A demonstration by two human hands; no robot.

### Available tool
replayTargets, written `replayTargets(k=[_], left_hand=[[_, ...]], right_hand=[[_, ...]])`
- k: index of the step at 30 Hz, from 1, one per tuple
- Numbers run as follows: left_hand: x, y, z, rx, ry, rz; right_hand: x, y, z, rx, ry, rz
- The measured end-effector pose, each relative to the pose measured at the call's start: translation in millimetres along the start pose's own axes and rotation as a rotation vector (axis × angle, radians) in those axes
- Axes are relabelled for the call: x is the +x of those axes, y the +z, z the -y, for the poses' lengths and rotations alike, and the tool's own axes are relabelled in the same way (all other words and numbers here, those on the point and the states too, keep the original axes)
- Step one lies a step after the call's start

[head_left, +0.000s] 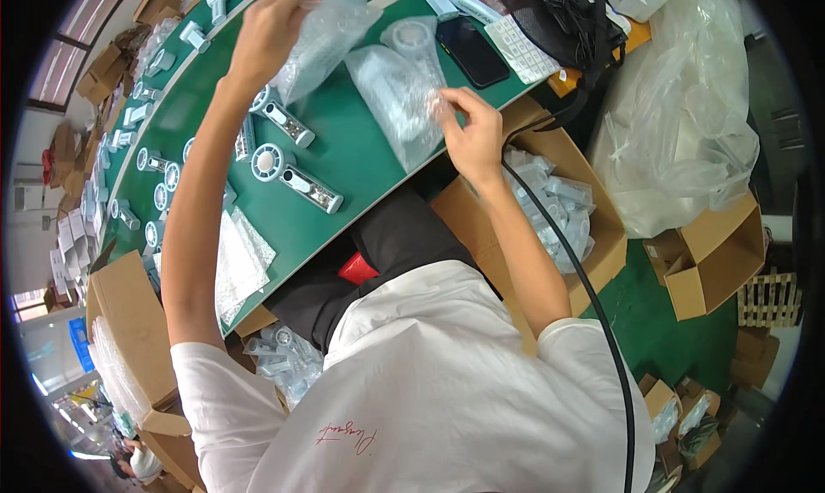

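My left hand [277,30], fingers closed, grips a clear bubble bag [322,50] above the far part of the green table. Something light blue shows at the bag's top, partly cut off by the picture's edge. With thumb and fingers together, my right hand [473,136] pinches the edge of a second bubble bag [395,97] lying near the table's right front edge. Inside that one is a light-blue thing with a round head. Between my arms lies a light-blue handheld fan [292,175], its handle open to show inner parts. A similar fan [288,123] rests behind it.
More light-blue fans [125,214] line the table's left side. Flat bubble bags [241,261] lie by the front edge. Right of my bags are a phone [473,52] and a white keyboard [522,50]. A carton [610,257] holds bagged pieces; a black cable [559,226] crosses my right arm.
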State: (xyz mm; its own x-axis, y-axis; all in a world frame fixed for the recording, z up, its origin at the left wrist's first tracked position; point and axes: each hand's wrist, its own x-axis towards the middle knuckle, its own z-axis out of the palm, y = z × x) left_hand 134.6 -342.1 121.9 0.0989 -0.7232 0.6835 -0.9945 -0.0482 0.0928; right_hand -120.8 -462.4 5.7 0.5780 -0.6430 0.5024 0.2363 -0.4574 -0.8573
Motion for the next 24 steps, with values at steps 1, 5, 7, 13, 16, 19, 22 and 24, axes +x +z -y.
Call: replayTargets(k=[1, 5, 7, 13, 16, 19, 22, 24], left_hand=[[4.2, -2.2, -6.0, -0.009, 0.016, -0.043], [5.8, -22.0, -38.9, -0.059, 0.027, -0.121], [3.9, -36.0, -71.7, -0.085, 0.022, -0.118], [2.2, -45.0, -142.9, -0.530, -0.018, 0.332], [-12.0, -18.7, -172.7, -0.743, -0.032, 0.603], [-28.3, 26.3, -200.9, -0.896, 0.081, 0.646], [-50.2, 88.6, -216.1, -0.951, 0.154, 0.719], [-72.5, 135.4, -219.4, -0.904, 0.215, 0.544]], right_hand=[[-8.0, -8.7, 10.2, 0.019, 0.014, 0.018], [-45.6, -50.7, 59.7, 0.156, 0.021, 0.144], [-70.5, -79.0, 76.3, 0.235, 0.070, 0.219], [-129.8, -196.9, 87.3, 0.042, 0.402, 0.382], [-159.4, -227.0, 64.4, -0.039, 0.547, 0.288], [-183.0, -251.4, 24.7, -0.121, 0.708, 0.067], [-183.7, -265.2, -33.0, -0.371, 0.637, 0.165], [-179.6, -273.2, -75.8, -0.626, 0.555, 0.238]])
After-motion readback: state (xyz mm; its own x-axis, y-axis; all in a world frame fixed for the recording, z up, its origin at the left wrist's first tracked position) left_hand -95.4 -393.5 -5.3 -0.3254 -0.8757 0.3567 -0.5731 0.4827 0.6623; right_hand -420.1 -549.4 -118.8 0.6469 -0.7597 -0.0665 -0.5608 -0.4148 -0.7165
